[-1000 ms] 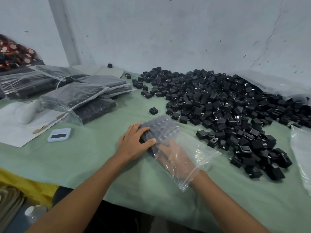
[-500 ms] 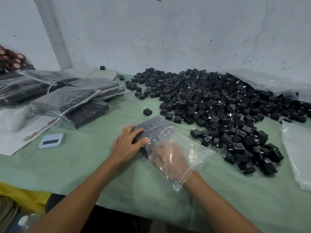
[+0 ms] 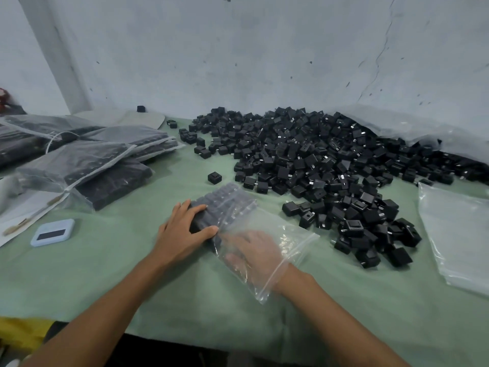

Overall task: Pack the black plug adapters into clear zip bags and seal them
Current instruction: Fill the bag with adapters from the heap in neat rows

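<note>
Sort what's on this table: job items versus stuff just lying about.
Job: clear zip bag with right hand inside, left hand steadying it, loose adapter pile, filled bags, empty bags.
Lying about: small blue device, paper sheet.

The right hand (image 3: 254,250) lies inside the clear bag (image 3: 267,245), seen only as a blur through the film, so how its fingers lie cannot be told. The adapters (image 3: 222,205) in the bag are dimmed by the plastic and partly covered by the left hand (image 3: 182,231), and their number is unclear. The empty bags (image 3: 455,231) run off the right edge, the packed bags (image 3: 87,160) off the left, and the heap (image 3: 317,165) is partly hidden under plastic sheet (image 3: 412,128) at the wall.
</note>
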A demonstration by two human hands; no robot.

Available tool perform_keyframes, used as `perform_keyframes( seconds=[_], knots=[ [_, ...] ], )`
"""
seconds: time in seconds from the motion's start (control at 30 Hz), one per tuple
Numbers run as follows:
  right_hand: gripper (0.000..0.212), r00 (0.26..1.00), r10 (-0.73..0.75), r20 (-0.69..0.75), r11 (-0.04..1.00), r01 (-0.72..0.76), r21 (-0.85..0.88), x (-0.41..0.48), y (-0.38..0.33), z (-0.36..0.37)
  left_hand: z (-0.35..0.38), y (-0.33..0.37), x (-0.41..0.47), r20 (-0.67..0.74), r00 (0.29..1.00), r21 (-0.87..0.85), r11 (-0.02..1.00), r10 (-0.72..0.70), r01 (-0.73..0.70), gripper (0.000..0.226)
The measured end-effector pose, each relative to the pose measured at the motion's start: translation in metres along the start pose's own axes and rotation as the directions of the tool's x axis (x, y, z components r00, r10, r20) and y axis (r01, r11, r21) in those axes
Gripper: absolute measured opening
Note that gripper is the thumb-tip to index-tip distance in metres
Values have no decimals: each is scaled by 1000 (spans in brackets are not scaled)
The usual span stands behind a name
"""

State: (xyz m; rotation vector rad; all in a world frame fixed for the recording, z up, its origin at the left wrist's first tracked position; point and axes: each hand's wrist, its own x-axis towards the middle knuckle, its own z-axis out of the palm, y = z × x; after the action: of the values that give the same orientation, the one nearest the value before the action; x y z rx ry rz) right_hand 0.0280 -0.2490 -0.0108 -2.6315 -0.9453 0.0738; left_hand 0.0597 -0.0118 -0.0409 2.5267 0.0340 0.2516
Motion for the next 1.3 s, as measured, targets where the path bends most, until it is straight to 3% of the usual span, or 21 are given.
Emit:
perform_keyframes(
  seconds=[0.07,0.2,0.27,0.37,0.43,0.53,0.6,0.67,0.73,0.8,0.87,0.93,1.0,1.07,1.23,1.3],
  knots=[
    [47,999,-31,-38,993,35,114,-30,10,-5,1,-2,1,-2,1000,-4,1000,4,-4,77],
    [27,984,123,-132,960,-85,266,-103,31,-21,4,-3,3,7,1000,1,1000,-10,10,80],
    [29,932,220,-288,940,-124,317,-112,48,-38,4,-3,4,-1,1000,-3,1000,-7,7,80],
    [26,818,295,-494,950,-195,244,-97,77,-68,4,-3,5,7,1000,-8,1000,-5,5,80],
    [29,844,276,-460,960,-267,86,-73,96,-80,4,-2,3,16,1000,-9,1000,-6,6,80],
    [41,920,292,-260,931,-336,-142,-38,121,-78,3,-1,2,18,1000,-11,1000,-7,8,79],
    [44,935,325,-143,903,-352,-248,-24,130,-74,1,-1,2,16,1000,-15,1000,0,0,79],
    [41,936,332,-121,892,-353,-283,-19,133,-72,1,0,2,16,1000,-14,1000,3,-3,78],
    [33,922,346,-175,922,-368,-117,-23,132,-73,0,0,1,17,1000,-14,1000,-1,2,79],
    [20,882,410,-233,906,-363,219,-36,126,-79,0,1,1,16,1000,-18,1000,0,0,81],
    [10,836,477,-272,798,-282,533,-57,115,-87,0,1,2,18,1000,-17,1000,2,-1,82],
    [12,816,519,-255,662,-195,724,-85,100,-91,0,0,2,20,1000,-18,1000,-2,2,82],
    [22,832,515,-207,595,-174,784,-114,86,-84,1,-1,3,22,1000,-19,1000,-6,6,82],
    [29,872,474,-123,599,-217,771,-133,71,-72,2,-2,3,19,1000,-17,1000,-3,4,82],
    [20,918,392,63,497,-269,825,-113,31,-34,1,0,2,34,999,-31,999,-7,8,83],
    [15,910,403,97,365,-257,895,-92,21,-21,0,3,1,61,998,-36,999,-17,20,85]
  ],
)
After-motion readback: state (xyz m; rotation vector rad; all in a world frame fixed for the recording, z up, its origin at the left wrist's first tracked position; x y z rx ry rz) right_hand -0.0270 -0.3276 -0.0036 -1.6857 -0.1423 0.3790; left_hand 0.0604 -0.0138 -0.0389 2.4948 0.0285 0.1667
